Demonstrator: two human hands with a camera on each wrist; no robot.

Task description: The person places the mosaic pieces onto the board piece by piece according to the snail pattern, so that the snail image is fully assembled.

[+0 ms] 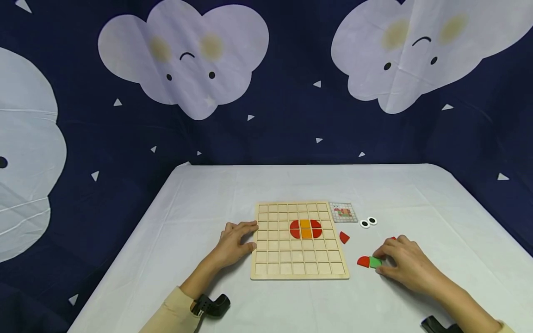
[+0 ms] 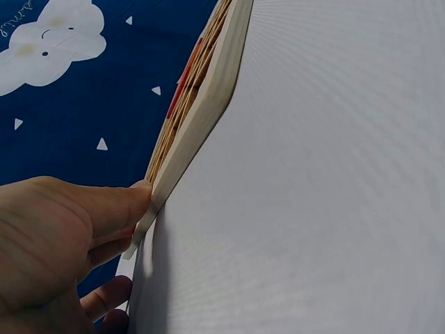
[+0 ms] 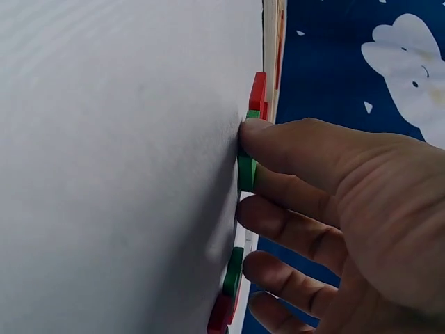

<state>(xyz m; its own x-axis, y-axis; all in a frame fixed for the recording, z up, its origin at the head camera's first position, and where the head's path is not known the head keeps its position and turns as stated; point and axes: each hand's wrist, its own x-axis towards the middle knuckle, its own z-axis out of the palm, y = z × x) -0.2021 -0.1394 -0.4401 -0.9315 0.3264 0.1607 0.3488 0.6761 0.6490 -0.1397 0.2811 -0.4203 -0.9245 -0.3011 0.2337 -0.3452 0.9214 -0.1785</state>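
My left hand (image 1: 235,243) rests its fingertips and thumb against the left edge of a square wooden grid board (image 1: 275,269). Up close in the left wrist view, the thumb (image 2: 115,205) lies straight against the board's rim. Set in the board are orange square tiles (image 1: 305,224) with red rounded tiles (image 1: 316,232) on both sides. To the right of the board, my right hand (image 1: 410,263) pinches a green tile (image 3: 247,172) between thumb and index finger, low over the cloth. A red rounded tile (image 1: 363,262) sits at the left end of that green row. The hand hides part of the row.
A small pattern card (image 1: 343,212) lies by the board's upper right corner, with two eye discs (image 1: 368,222) beside it. One red quarter-round tile (image 1: 343,237) is near the board's right edge. More red and green tiles (image 3: 233,271) lie beyond the right hand.
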